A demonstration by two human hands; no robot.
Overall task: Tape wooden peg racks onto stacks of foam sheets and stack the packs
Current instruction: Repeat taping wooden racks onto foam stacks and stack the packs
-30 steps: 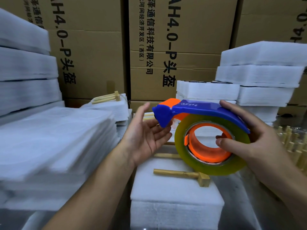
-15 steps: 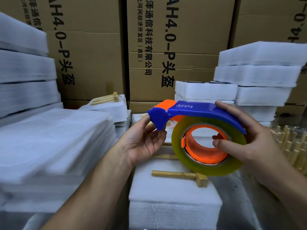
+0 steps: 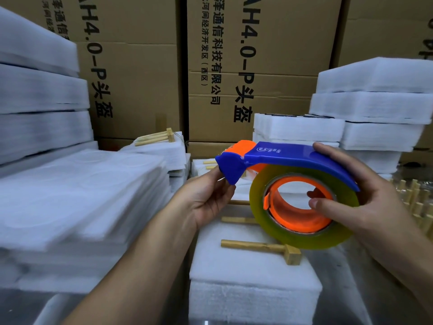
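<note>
Two hands hold a blue-and-orange plastic tape dispenser at centre frame.
Lower centre, a pale wooden peg rack lies on a white foam sheet stack; above, the left hand pinches the dispenser's nose, the right hand curls through its core; brown cardboard boxes stand behind.

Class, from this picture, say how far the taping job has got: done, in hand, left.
Done: one pack behind looks finished, its rack on top. In hand: right hand grips the tape dispenser, left hand pinches its nose; a peg rack lies untaped on the front foam stack. Left: taping it, stacking it, the spare racks at right.
</note>
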